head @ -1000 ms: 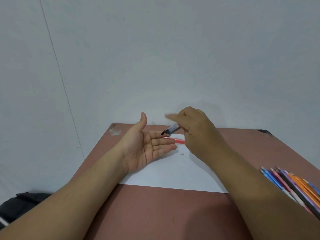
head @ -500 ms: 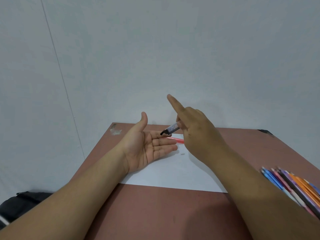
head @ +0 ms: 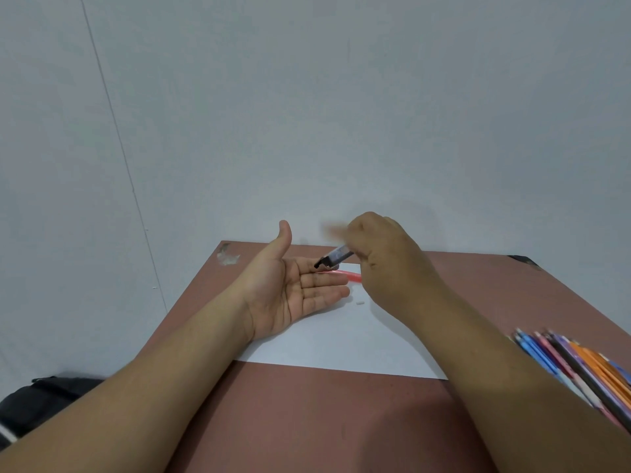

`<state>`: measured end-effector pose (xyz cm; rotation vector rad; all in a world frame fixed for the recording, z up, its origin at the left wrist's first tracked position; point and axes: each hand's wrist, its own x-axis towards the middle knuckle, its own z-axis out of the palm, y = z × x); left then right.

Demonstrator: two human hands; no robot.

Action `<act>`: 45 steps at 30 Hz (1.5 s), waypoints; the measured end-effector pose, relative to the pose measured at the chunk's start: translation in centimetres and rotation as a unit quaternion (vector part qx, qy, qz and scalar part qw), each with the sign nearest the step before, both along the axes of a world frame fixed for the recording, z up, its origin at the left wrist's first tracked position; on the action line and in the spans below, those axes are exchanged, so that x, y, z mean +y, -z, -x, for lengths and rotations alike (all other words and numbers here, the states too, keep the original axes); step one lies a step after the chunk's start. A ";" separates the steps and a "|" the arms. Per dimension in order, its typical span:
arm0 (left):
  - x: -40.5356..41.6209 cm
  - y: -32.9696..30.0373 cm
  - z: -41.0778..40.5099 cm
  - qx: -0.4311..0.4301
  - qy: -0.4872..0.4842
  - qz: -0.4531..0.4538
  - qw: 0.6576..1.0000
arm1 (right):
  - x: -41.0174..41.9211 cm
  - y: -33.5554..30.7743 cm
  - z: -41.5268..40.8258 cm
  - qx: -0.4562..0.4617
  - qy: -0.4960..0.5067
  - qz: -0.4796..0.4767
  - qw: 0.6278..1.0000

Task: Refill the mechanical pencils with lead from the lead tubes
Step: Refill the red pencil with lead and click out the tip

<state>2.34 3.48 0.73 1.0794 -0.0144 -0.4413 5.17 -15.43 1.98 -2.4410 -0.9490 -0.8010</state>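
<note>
My right hand grips a small clear lead tube with a black cap, tilted mouth-down over my left fingers. Its index finger is a blur above the tube. My left hand lies open, palm up, thumb raised, under the tube's black end. A red mechanical pencil lies on the white paper just beyond my left fingertips, partly hidden by both hands. A tiny white piece lies on the paper near my right wrist. Whether any lead sits in my palm cannot be told.
A bunch of coloured mechanical pencils lies at the right edge of the brown table, partly under my right forearm. A black bag sits on the floor at lower left. A pale wall stands behind the table.
My right index finger, raised half a second ago, has come down in a blur onto the tube. The tube and my left hand stay where they were.
</note>
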 end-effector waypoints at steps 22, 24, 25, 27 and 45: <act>0.1 0.3 -0.3 -0.009 0.009 -0.004 1.000 | 0.1 -0.2 0.6 0.054 -0.003 -0.011 0.998; 0.0 0.4 -0.3 -0.015 0.003 -0.007 1.000 | 0.0 0.2 0.4 0.032 -0.002 0.000 0.999; 0.0 0.4 -0.3 -0.017 0.002 -0.013 1.000 | 0.0 0.3 0.4 0.031 -0.001 -0.012 0.999; 0.0 0.4 -0.3 -0.020 0.005 -0.025 0.999 | 0.1 0.1 0.3 0.052 0.003 -0.035 0.998; 0.1 0.5 -0.5 -0.030 -0.002 -0.038 0.999 | 0.1 0.0 0.6 0.028 0.009 -0.032 0.999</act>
